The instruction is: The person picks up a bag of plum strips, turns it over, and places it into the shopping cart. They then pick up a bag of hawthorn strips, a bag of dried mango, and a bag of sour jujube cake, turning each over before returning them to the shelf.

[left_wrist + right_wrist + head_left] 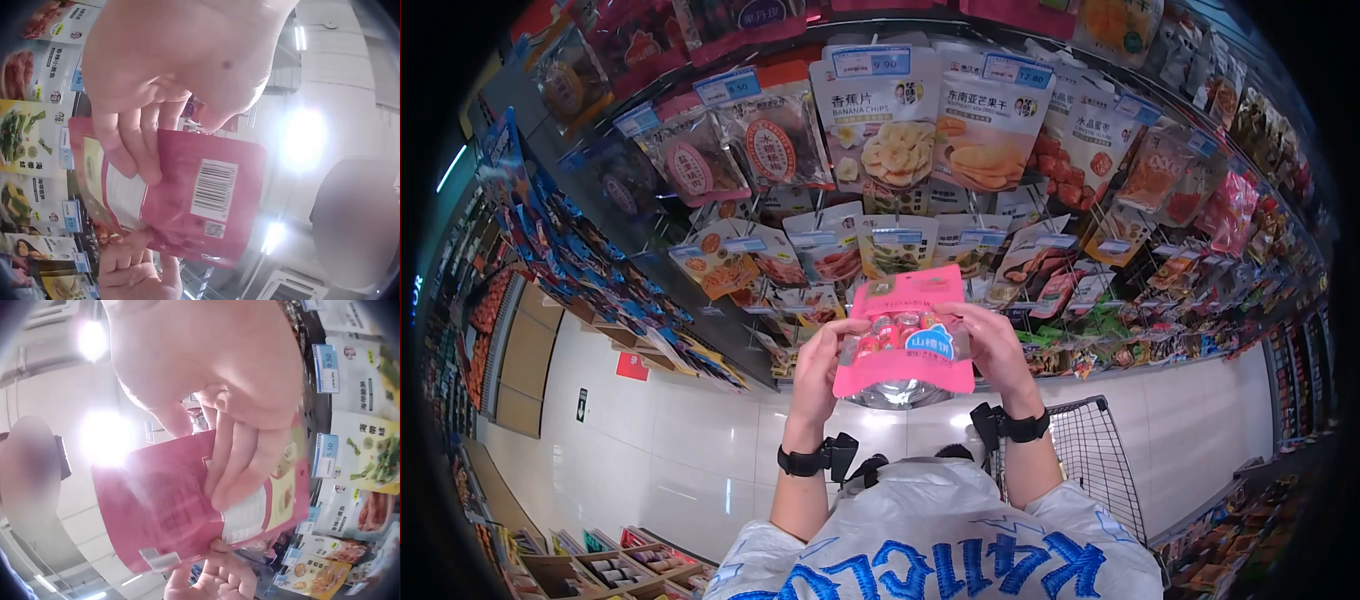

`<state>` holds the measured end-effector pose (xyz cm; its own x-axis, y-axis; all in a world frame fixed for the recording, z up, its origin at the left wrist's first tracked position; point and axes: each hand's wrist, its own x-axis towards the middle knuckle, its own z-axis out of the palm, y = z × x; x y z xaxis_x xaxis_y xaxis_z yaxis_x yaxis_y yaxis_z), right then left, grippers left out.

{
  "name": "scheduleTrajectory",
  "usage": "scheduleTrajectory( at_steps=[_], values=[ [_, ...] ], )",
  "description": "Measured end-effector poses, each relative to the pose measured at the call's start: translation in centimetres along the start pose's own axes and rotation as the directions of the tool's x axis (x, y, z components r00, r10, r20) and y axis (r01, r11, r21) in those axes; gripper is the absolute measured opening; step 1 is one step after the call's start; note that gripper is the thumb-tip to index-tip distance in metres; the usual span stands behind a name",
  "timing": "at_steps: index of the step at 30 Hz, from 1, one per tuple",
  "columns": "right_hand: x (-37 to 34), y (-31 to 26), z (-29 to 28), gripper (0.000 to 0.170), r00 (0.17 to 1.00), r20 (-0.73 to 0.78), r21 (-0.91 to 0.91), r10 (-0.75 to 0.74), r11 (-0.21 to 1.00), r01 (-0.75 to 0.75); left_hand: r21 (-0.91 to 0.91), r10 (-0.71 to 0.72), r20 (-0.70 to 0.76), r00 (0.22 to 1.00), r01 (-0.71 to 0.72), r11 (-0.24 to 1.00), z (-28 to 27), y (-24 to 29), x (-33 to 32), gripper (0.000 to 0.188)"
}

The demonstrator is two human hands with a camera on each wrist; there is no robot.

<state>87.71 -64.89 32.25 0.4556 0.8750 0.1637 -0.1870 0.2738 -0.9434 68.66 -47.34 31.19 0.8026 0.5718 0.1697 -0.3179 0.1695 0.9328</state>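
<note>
Gripping the pink packet [905, 350] by its two side edges, the left hand [822, 362] and right hand [997, 352] each pinch it between the thumb and the fingers, which lie against its back. The packet is held between both sets of fingers, printed front toward the person's head; red pieces [892, 335] show through its clear window. A white barcode [214, 189] sits on the back, just beside the left fingertips. Behind the fingers, toward the body, black bands [1028, 428] circle the wrists above a pale jacket [920, 525] with blue lettering. A wire cart [1100, 450] stands to the right of the right hand's fingers, back toward the body. Beyond the fingertips hang rows of snack bags, among them banana chips [883, 125] (their tag reads 9.90) and, just beside these, dried mango [988, 125].
</note>
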Motion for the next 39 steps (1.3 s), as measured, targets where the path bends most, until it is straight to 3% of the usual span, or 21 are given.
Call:
scheduleTrajectory(
  at_steps=[1,2,4,11,15,17,21,23,24,26,27,29,31,33,37,39],
  values=[
    [0.0,-0.1,0.0,0.038,1.0,0.004,0.096,-0.002,0.995,0.002,-0.141,-0.025,0.021,0.999,0.027,0.99,-0.1,-0.1,0.0,0.052],
    [0.2,0.2,-0.3,0.038,1.0,0.005,0.096,-0.001,0.995,0.001,-0.141,-0.025,0.019,1.0,0.027,0.99,-0.3,-0.3,0.1,0.052],
    [0.6,0.6,-0.6,0.042,0.979,0.203,0.392,-0.037,0.919,-0.047,-0.349,-0.017,0.194,0.981,0.085,0.933,-0.4,-0.4,0.2,0.062],
    [0.4,0.7,0.1,0.041,0.996,0.031,0.413,0.087,0.906,-0.092,-0.374,-0.113,0.141,0.983,0.159,0.914,0.4,0.6,0.2,0.065],
    [0.7,0.6,0.3,0.044,0.997,0.009,0.349,0.08,0.934,-0.078,-0.315,-0.11,0.151,0.982,0.153,0.937,0.2,0.6,0.5,0.067],
    [0.9,0.6,0.4,0.05,0.999,0.039,0.324,0.015,0.946,-0.027,-0.276,-0.122,0.297,0.947,0.207,0.939,-0.4,0.6,0.8,0.066],
    [1.1,0.5,0.2,0.054,0.999,0.035,0.364,0.011,0.931,-0.023,-0.268,-0.154,0.267,0.951,0.226,0.936,-0.1,0.1,1.2,0.065],
    [1.1,-0.1,0.3,0.048,0.999,0.005,0.237,0.039,0.971,-0.039,-0.202,-0.096,-0.012,0.995,0.092,0.975,1.4,0.5,1.3,0.063],
    [1.1,-0.1,0.2,0.048,0.999,0.004,0.236,0.037,0.971,-0.037,-0.202,-0.094,-0.01,0.996,0.09,0.975,1.3,0.8,1.3,0.063],
    [1.1,0.1,-0.2,0.038,1.0,-0.025,-0.066,0.003,0.998,-0.005,-0.253,-0.077,0.088,0.993,0.097,0.963,1.0,1.4,1.3,0.045],
    [1.2,-0.5,0.7,0.037,0.999,-0.041,0.01,-0.03,0.999,0.031,-0.253,-0.076,0.089,0.993,0.096,0.963,1.1,1.6,1.3,0.045],
    [1.0,-1.9,1.4,0.039,0.999,-0.037,0.012,0.0,1.0,0.0,-0.008,0.03,0.133,0.991,-0.03,1.0,1.5,2.0,1.4,0.032],
    [1.1,-2.3,1.8,0.042,0.999,-0.034,0.013,0.028,1.0,-0.027,0.014,0.025,0.132,0.991,-0.027,1.0,2.4,3.0,1.4,0.039],
    [1.5,-2.4,2.1,0.046,0.994,-0.049,-0.048,-0.093,0.995,0.091,0.046,0.035,0.117,0.993,-0.04,0.998,3.1,3.5,1.8,0.049],
    [2.5,-3.6,2.8,0.043,0.977,-0.045,-0.159,-0.207,0.967,0.197,0.016,0.061,0.106,0.992,-0.063,0.998,3.4,4.2,2.9,0.045],
    [3.1,-5.5,3.3,0.041,0.962,-0.027,-0.25,-0.273,0.933,0.258,0.026,0.199,0.1,0.975,-0.203,0.979,3.6,4.5,3.9,0.045]
  ],
)
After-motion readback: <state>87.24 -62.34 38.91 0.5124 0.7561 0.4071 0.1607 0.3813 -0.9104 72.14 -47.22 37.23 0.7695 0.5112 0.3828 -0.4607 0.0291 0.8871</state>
